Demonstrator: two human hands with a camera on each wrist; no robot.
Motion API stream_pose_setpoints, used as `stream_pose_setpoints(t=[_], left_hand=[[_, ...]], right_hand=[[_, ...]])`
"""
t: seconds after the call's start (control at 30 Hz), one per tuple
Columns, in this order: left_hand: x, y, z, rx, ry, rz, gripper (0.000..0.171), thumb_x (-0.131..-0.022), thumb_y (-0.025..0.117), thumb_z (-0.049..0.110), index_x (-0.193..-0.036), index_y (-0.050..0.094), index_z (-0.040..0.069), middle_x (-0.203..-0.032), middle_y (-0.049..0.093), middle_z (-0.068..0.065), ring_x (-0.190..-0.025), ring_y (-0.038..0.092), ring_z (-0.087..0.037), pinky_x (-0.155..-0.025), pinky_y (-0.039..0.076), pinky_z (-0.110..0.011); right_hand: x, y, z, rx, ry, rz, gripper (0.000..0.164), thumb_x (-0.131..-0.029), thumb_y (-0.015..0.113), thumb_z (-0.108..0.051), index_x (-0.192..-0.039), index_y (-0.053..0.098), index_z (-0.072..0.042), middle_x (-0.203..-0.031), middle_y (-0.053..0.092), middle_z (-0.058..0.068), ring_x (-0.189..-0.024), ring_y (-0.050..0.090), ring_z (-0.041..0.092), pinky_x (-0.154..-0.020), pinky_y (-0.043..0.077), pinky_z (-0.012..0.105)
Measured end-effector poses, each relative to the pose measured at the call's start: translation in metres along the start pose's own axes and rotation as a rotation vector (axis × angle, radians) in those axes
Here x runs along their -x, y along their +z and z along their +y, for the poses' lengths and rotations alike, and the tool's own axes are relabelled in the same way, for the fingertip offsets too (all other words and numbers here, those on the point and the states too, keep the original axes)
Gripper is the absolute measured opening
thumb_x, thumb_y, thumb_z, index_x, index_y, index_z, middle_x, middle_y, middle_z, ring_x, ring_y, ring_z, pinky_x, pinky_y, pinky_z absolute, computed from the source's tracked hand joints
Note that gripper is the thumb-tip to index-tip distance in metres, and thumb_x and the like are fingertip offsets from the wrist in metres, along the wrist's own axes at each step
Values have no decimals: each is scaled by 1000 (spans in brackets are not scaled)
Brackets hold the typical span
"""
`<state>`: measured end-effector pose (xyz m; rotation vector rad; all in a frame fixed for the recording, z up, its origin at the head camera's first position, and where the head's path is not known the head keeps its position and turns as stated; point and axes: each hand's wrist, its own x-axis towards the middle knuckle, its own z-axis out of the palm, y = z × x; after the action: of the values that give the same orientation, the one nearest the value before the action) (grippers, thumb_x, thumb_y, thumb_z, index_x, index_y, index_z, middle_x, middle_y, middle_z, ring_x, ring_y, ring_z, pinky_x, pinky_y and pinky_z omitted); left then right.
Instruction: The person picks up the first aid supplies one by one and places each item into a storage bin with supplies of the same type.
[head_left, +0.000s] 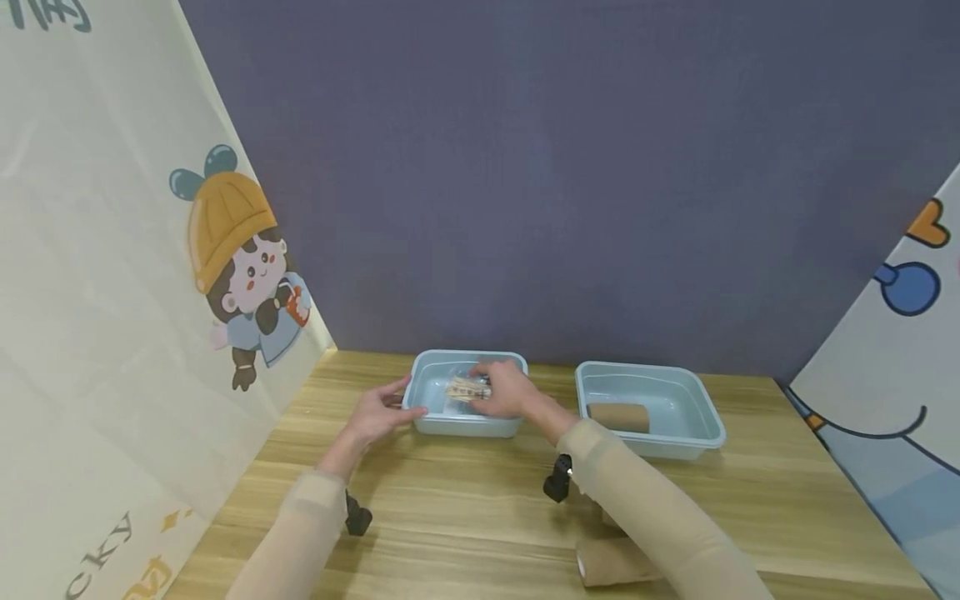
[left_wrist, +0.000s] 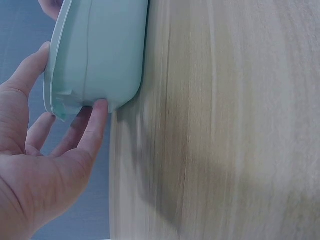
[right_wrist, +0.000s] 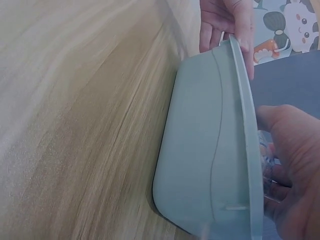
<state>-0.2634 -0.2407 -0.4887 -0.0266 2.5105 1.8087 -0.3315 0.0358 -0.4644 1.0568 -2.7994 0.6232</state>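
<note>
Left hand (head_left: 377,412) spread against pale-blue tub (head_left: 467,427), right hand (head_left: 507,389) gripping clear packet of beige sticks (head_left: 467,389) inside.

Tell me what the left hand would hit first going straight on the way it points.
Most likely the left tub: the left hand touches its end, with no visible gap between; exact depth is hard to judge.

12 o'clock: dk blue-grey wall (head_left: 525,167); 9 & 3: white walls (head_left: 90,250) w/ cartoon prints (head_left: 258,279); 6: lt-brown wood-grain table (head_left: 450,517).
</note>
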Motion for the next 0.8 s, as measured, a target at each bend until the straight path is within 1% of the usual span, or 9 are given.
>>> stream_pose_setpoints(t=[0.07,0.17,0.23,0.3,0.4,0.53,0.6,0.7,0.8], left_hand=[[-1,1,0,3,1,-4,85,-86,89,14,-159,46,6,-141,62,-37,-129,66,-46,-97,65,-39],[-2,1,-1,-5,0,0,85,-86,90,14,-159,47,6,-140,63,-37,-128,66,-46,-96,65,-38],[-2,2,0,-6,0,3,86,-85,90,14,-159,47,6,-140,63,-37,-128,67,-46,-96,65,-38],[-2,2,1,-11,2,2,86,-85,90,15,-159,47,7,-140,63,-37,-128,67,-46,-97,65,-39],[-2,3,2,-10,-1,5,87,-85,91,16,-159,47,7,-140,63,-36,-128,67,-45,-97,65,-38],[-1,2,2,-9,-9,9,87,-84,91,15,-159,47,7,-140,63,-36,-128,67,-45,-96,65,-38],[-1,2,2,-5,-5,6,87,-85,90,14,-159,46,7,-140,63,-36,-128,66,-46,-96,65,-38],[-1,2,2,2,-1,4,87,-85,90,13,-159,46,6,-140,62,-37,-129,66,-47,-97,65,-40],[-1,2,1,-1,-10,5,87,-85,91,15,-159,46,7,-141,62,-36,-130,65,-46,-98,65,-40]], right_hand=[[1,0,1,-3,3,-3,54,-87,81,-34,-133,72,-8,-113,80,4,-86,67,10,-83,60,30],[1,0,1,-6,0,-14,54,-88,80,-34,-134,72,-7,-113,80,5,-86,69,14,-84,60,32],[1,0,1,-5,-4,-19,54,-89,79,-34,-134,71,-6,-117,80,7,-94,73,19,-91,61,37],[1,0,2,-4,-4,-19,55,-89,79,-34,-135,70,-6,-123,79,9,-105,75,25,-100,60,41],[1,-1,2,-21,0,-23,58,-90,79,-35,-138,69,-4,-131,77,14,-112,75,31,-111,56,48],[1,-2,2,-36,4,-29,60,-91,79,-35,-140,67,-3,-135,74,16,-112,75,35,-113,56,49],[2,-3,2,-34,4,-21,59,-91,79,-35,-140,67,-4,-137,74,15,-123,72,35,-113,56,48],[4,-4,2,-31,10,-11,59,-90,78,-36,-140,67,-6,-137,74,13,-129,69,34,-113,56,47],[6,-5,3,-47,24,-9,60,-90,78,-36,-141,67,-6,-138,73,12,-132,67,35,-114,55,49]])
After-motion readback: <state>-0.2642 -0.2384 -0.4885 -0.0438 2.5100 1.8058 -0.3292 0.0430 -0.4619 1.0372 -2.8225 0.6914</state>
